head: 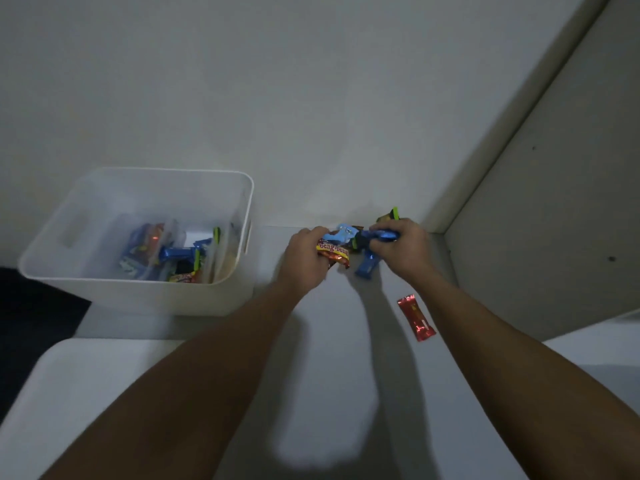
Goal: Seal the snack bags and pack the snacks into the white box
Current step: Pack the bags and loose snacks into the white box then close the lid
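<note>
Arms reach forward over the table (311,358); left hand (304,258) grips a snack bag (334,252), right hand (401,245) grips blue wrappers (369,265) and a green clip (356,241).

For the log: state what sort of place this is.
Probably a room at home: a pale tabletop set in a corner of bare white walls, with a white box of snacks on it.

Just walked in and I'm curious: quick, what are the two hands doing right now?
Left hand: grips a Beng-Beng wrapper.
Right hand: grips blue snacks beside a green clip.
</note>
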A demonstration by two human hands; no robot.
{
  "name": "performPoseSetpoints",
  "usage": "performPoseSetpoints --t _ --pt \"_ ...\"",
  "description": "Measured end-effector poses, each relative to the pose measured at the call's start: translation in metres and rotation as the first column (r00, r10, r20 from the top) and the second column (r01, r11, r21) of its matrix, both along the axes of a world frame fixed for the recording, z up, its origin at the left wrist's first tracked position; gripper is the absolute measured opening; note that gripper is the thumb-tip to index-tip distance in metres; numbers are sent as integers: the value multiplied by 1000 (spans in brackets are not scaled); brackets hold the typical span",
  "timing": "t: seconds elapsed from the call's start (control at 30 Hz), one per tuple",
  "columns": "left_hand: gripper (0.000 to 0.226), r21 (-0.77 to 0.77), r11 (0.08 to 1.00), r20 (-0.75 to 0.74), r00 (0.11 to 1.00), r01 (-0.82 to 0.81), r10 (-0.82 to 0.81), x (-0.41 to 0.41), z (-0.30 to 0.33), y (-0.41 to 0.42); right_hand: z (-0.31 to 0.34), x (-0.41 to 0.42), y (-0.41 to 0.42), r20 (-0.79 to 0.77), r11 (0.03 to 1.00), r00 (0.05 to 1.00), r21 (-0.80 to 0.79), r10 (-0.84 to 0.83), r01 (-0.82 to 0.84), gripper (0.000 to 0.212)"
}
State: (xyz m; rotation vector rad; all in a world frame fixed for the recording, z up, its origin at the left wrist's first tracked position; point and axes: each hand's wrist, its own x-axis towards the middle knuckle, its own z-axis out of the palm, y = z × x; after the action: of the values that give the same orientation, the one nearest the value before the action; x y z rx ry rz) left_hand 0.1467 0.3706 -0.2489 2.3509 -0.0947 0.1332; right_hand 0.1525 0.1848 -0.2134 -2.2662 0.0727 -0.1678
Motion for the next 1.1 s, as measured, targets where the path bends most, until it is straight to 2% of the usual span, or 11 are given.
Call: performPoseSetpoints --t 0.07,0.2,0.4,0.63,0.93,1.0,1.1 --pt "38 2 1000 30 1000 1 -1 -1 23 11 23 1 15 31 1000 999 -8 19 -19 25" --pt "39 -30 999 101 994 -41 44 -4 67 45 67 5 54 86 997 993 11 76 -77 22" --pt "37 -31 992 113 986 -122 125 -19 114 120 107 13 134 107 981 978 64 177 -184 21" --pt "29 -14 953 -44 952 -303 302 -34 104 218 104 23 234 -42 951 971 215 234 -220 20" --pt "22 0 951 -251 921 -308 298 -26 76 269 67 35 312 -173 971 961 145 214 -190 22" --pt "31 -38 963 -318 917 -266 241 -23 73 269 60 38 317 -195 975 957 107 215 -197 24" --pt "54 -55 972 -425 886 -229 185 -18 67 270 52 41 319 -257 976 942 68 216 -206 38"
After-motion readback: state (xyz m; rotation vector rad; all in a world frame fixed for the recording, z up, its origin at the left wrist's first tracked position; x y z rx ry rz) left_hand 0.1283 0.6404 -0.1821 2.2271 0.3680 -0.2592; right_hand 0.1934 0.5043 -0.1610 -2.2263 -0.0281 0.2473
